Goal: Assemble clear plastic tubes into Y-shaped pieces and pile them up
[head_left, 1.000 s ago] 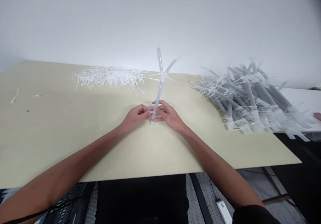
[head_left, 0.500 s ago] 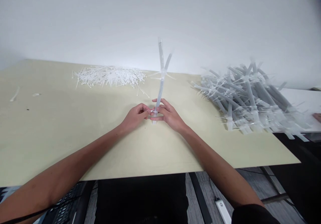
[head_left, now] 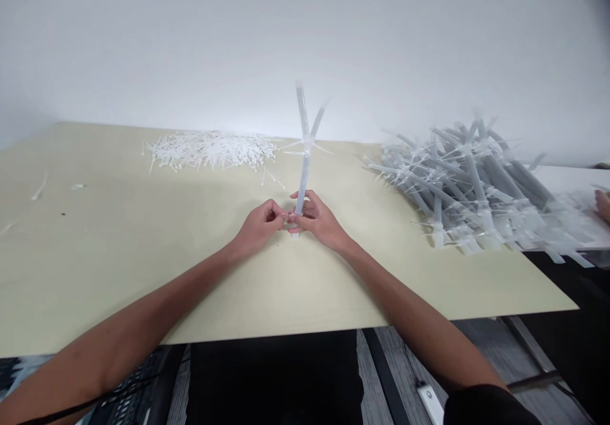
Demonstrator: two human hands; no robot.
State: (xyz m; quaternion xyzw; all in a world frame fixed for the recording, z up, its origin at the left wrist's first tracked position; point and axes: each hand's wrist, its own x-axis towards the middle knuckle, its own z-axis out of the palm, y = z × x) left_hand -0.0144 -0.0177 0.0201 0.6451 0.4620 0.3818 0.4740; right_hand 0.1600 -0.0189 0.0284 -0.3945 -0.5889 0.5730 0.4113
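A translucent, ribbed tube assembly (head_left: 303, 183) stands nearly upright over the table in front of me. It forks into two branches at the top, where thin white cable-tie ends stick out to the sides. My right hand (head_left: 320, 223) is closed around its lower end, thumb in front and index finger stretched out behind. Right beside it, on the left, my left hand (head_left: 261, 223) pinches a small white cable tie at the tube's lower part. Fingers cover most of that tie.
Loose white cable ties (head_left: 214, 150) lie heaped at the back left. Many similar grey tube assemblies (head_left: 476, 190) are piled on the right. Several small scraps (head_left: 40, 187) rest at the far left. Another person's hand (head_left: 603, 204) shows at the right edge.
My right thumb has moved down over the tube's lower end, and my left fingers pinch closer against it. The tube's top has dipped slightly. The other person's hand has come further into view.
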